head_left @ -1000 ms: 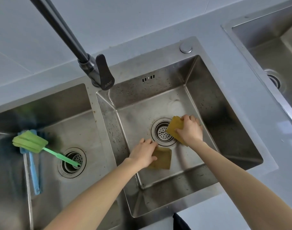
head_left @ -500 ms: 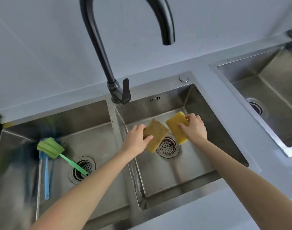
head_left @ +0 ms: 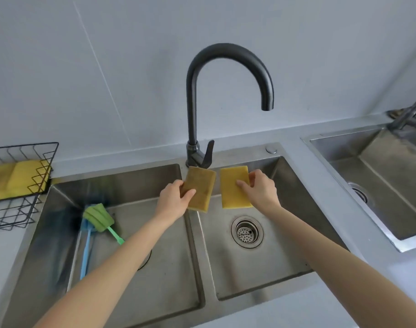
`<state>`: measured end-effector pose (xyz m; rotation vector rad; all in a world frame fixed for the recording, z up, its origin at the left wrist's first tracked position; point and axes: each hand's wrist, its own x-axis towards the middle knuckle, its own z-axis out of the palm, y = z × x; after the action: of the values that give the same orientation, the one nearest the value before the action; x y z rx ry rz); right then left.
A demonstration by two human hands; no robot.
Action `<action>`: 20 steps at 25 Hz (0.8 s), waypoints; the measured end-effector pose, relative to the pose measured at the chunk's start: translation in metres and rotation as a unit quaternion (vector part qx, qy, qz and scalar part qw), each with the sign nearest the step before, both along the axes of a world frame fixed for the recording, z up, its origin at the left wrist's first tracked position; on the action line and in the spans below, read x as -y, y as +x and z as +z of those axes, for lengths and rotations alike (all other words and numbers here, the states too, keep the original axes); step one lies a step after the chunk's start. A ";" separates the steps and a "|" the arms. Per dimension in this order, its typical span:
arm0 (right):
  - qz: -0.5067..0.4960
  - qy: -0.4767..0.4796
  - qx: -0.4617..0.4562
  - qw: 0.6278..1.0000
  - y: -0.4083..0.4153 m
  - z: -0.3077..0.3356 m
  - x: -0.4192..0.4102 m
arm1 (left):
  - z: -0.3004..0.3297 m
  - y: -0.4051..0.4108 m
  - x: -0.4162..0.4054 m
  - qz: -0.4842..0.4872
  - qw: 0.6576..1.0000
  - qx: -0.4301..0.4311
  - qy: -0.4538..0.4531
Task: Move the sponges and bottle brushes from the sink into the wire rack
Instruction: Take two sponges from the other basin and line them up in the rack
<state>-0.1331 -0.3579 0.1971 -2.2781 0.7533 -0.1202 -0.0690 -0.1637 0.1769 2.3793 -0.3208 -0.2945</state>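
My left hand (head_left: 172, 201) grips a brownish sponge (head_left: 200, 188) above the divider of the double sink (head_left: 268, 275). Beside it, my right hand (head_left: 261, 189) holds a yellow sponge (head_left: 231, 187) over the right basin. Both sponges are lifted clear of the sink floor and stand close together, apart from each other. In the left basin lie a green bottle brush (head_left: 98, 217) and a blue bottle brush (head_left: 85, 252), their heads near the back left corner. The black wire rack (head_left: 25, 159) stands on the counter at the far left, with yellow sponges (head_left: 18, 179) inside.
A dark gooseneck tap (head_left: 192, 114) rises just behind the two held sponges. The right basin's drain strainer (head_left: 247, 232) sits below my right hand. A second steel sink (head_left: 379, 185) lies to the right. A grey tiled wall runs behind.
Both hands lifted the sponges off the right basin floor and raised them toward the tap. The view tilted up, bringing the wire rack into sight.
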 end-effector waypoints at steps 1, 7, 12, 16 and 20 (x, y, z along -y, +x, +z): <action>0.008 0.000 0.004 1.000 0.003 0.003 -0.010 | 0.003 0.002 -0.013 0.012 1.000 -0.004 -0.011; 0.064 0.010 0.017 0.998 0.025 0.012 -0.075 | 0.014 0.006 -0.091 0.086 0.995 0.006 -0.054; 0.092 0.032 0.011 0.995 0.041 0.018 -0.136 | 0.024 0.010 -0.158 0.131 0.989 0.024 -0.066; 0.114 0.049 0.021 0.992 0.053 0.024 -0.186 | 0.032 0.011 -0.206 0.146 0.984 0.038 -0.090; 0.130 0.067 0.031 0.989 0.066 0.029 -0.243 | 0.038 0.015 -0.262 0.172 0.978 0.043 -0.107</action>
<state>-0.0667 -0.1148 0.2266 -2.2101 0.4126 -0.0178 -0.0537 0.0987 0.2152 2.1890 0.0244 0.0060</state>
